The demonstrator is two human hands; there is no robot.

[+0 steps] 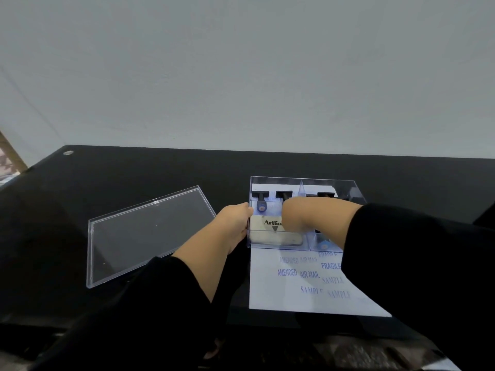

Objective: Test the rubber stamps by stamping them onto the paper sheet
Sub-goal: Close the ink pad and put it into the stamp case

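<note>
A clear plastic box [302,180] stands on the far end of the white paper sheet [278,295]. The sheet bears blue prints: AMENDED, AIR MAIL, FRAGILE, SAMPLE. In the box lie black-handled rubber stamps [259,199], [325,195], a blue-ended stamp [322,243] and an Artline ink pad [267,228]. My left hand [235,223] holds the box's left wall. My right hand [294,215] reaches down into the box over the ink pad. Its fingers are hidden behind the hand itself.
The box's clear lid [147,234] lies upside down on the black table [134,172] to the left. A grey wall stands right behind the table's far edge. My black sleeves cover the near part of the table and the sheet's right side.
</note>
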